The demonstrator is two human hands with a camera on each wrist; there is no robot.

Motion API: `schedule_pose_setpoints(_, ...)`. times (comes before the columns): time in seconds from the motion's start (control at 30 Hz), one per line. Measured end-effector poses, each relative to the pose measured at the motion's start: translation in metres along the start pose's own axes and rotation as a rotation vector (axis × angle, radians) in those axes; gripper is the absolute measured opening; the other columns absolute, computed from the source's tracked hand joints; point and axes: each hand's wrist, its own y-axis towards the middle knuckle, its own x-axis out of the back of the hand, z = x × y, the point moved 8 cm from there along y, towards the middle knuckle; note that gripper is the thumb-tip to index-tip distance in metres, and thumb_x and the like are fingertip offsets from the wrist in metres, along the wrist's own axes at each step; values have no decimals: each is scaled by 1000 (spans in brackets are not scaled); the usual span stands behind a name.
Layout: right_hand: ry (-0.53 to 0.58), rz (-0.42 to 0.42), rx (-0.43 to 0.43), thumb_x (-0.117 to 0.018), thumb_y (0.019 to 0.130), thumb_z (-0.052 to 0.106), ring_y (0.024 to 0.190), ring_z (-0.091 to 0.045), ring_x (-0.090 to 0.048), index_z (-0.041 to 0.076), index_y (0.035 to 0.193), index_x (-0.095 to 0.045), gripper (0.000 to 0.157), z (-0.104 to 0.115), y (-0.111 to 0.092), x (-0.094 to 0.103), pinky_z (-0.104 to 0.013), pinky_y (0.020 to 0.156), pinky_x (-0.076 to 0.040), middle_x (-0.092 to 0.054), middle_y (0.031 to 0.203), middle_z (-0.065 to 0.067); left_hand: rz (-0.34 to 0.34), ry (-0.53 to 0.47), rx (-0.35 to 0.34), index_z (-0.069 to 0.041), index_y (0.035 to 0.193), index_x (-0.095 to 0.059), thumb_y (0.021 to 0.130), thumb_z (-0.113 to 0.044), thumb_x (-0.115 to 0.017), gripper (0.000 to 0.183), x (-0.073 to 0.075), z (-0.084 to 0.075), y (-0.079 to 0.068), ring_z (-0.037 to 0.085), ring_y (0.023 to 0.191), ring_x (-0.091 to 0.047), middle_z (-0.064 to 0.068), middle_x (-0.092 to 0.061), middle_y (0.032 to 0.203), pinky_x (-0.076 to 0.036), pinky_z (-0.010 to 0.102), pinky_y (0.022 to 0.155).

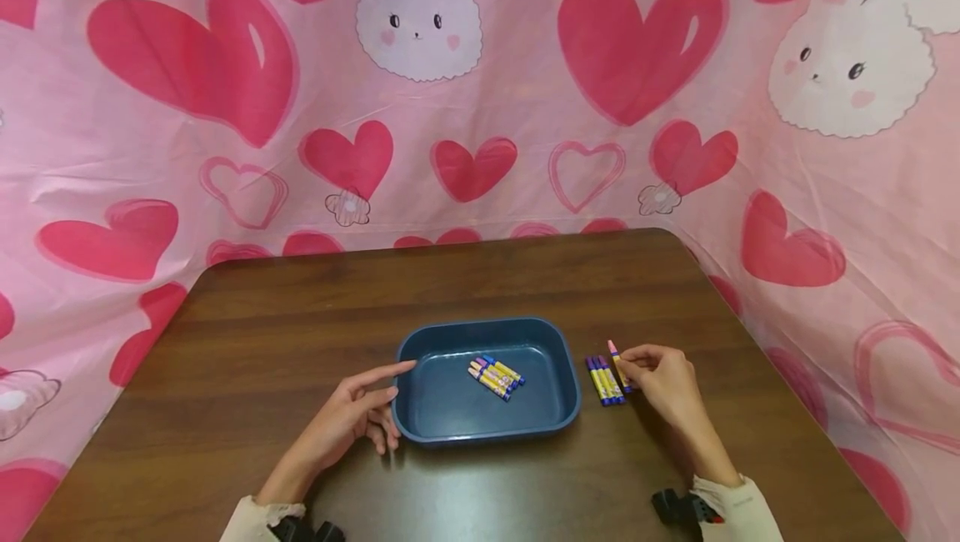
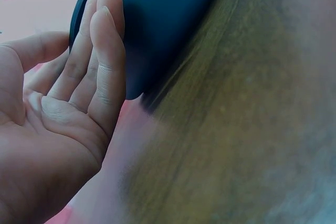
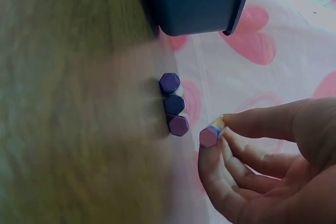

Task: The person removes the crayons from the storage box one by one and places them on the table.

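Behind and around the table hangs a pink cloth [image 1: 510, 100] printed with red hearts and white rabbit heads, its folds reaching both sides of the view. The brown wooden table [image 1: 300, 308] spreads below it, with rounded far corners and a patch of light shining near its front edge. On it sits a dark blue tray [image 1: 442, 414], rectangular with rounded corners and low walls.

At the tray's left end is the left hand [image 1: 356, 413], its fingers apart and mostly relaxed, the index finger stretched out over the rim and the thumb beside the wall. To the right of the tray, the right hand [image 1: 663, 375] has its thumb and forefinger brought narrowly together in a pinch. Pale sleeves [image 1: 738, 510] end at both wrists, each with a black device [image 1: 678, 507] beside it.

Inside the tray lies a small bundle of yellow-wrapped crayons [image 1: 495, 377], side by side and slanting. Just beyond its right wall, three purple and dark blue crayons [image 1: 605, 381] lie together in a row. Smallest is the single pink crayon [image 1: 619, 365] held between the right thumb and forefinger, near that row.
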Motion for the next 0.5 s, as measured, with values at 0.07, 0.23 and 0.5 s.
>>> schedule_pose_setpoints(0.07, -12, 13, 2, -76, 88, 13, 64, -9, -65, -2, 92, -75, 15, -1, 0, -1, -21, 56, -52, -74, 81, -8, -4, -1, 0, -1, 154, -30, 107, -16, -46, 52, 0, 0, 0, 23, 63, -71, 15, -72, 76, -59, 33, 55)
schedule_pose_setpoints(0.23, -59, 26, 19, -76, 87, 12, 64, -10, -63, 0, 89, -74, 13, -2, 0, -3, -23, 54, -48, -72, 76, -5, 10, -4, -12, -1, 154, -32, 107, -16, -45, 51, -1, -2, -1, 22, 64, -71, 13, -72, 77, -59, 32, 56)
schedule_pose_setpoints(0.5, -128, 47, 59, -74, 82, 8, 69, -11, -64, 5, 86, -76, 5, -2, 0, -7, -28, 63, -48, -73, 76, -2, 6, 3, -16, -1, 154, -31, 107, -16, -46, 52, -1, -2, 0, 23, 63, -71, 13, -72, 76, -58, 32, 55)
